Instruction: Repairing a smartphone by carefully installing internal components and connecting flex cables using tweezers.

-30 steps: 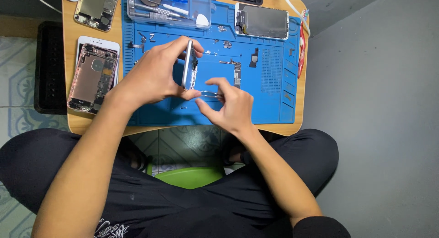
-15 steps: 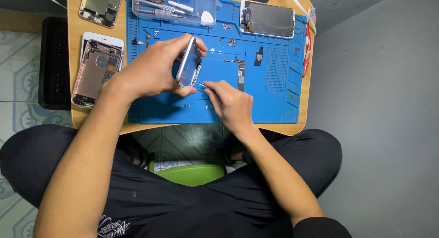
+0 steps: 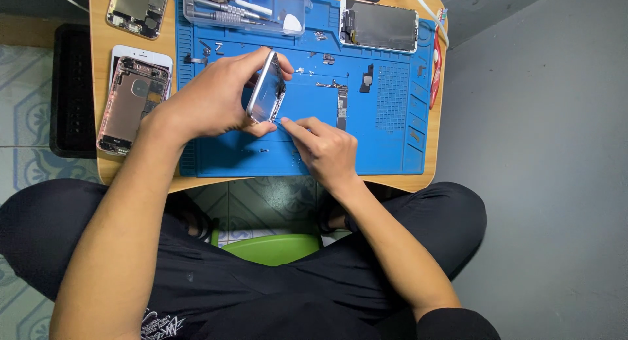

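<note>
Left hand [image 3: 212,101] grip clasps a slim metal phone housing [image 3: 266,88] on edge at upper centre. Right hand [image 3: 327,150] pinches at its lower corner. Beneath: ribbed blue mat [image 3: 386,144] on wooden table [image 3: 98,46]; grey floor at right.

- The left hand [image 3: 212,101] covers most of the phone shell [image 3: 265,88]; only one edge and a strip of its inside show.
- Whatever the right hand [image 3: 327,150] pinches at its fingertips [image 3: 288,123] is too small to tell.
- The loose bits on the blue mat [image 3: 366,150] are too small to identify.
- The clear tray [image 3: 245,6] and the opened phone [image 3: 139,8] at top left are cut off by the upper edge.
- The desk [image 3: 98,78] is cut off there too.
</note>
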